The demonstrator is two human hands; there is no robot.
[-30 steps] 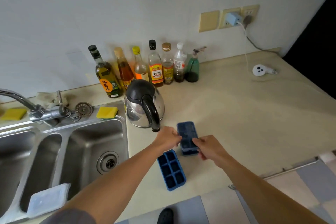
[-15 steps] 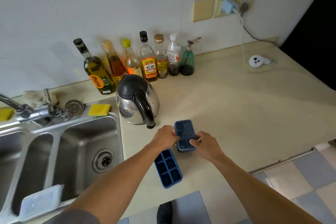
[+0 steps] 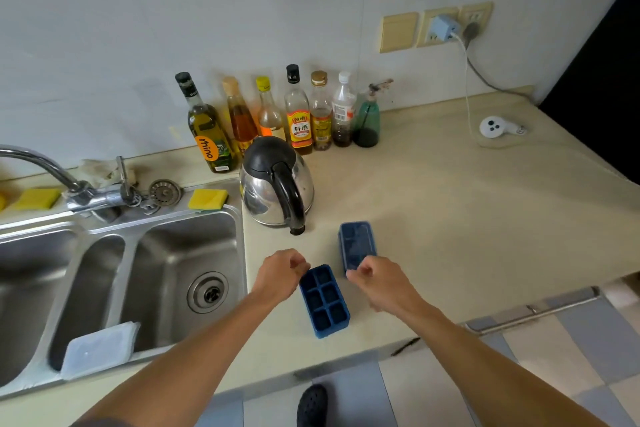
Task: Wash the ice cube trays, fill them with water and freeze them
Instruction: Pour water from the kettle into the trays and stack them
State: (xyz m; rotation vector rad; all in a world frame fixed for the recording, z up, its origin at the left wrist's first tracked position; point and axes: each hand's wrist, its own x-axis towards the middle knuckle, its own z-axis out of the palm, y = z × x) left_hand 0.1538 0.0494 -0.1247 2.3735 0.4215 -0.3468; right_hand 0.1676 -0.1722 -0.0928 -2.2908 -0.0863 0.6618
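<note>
Two blue ice cube trays lie on the beige counter [image 3: 450,218]. The open tray [image 3: 323,300] shows its six empty cells near the front edge. The lidded tray [image 3: 356,243] lies just behind it to the right. My left hand [image 3: 280,276] hovers at the open tray's far left corner, fingers loosely curled, with nothing in them. My right hand [image 3: 377,282] is at the open tray's far right, fingers loosely curled over the near end of the lidded tray, which it partly hides. I see no grip on either tray.
A steel kettle [image 3: 273,191] stands behind the trays, with several bottles [image 3: 298,114] along the wall. The double sink [image 3: 180,263] with its tap [image 3: 52,170] is on the left, a clear tray lid [image 3: 100,348] on its front rim, and yellow sponges [image 3: 207,199] behind it.
Both hands held the lidded tray before. The left hand has pulled back to the open tray's corner and the right has shifted left. The lidded tray has stayed in place.
</note>
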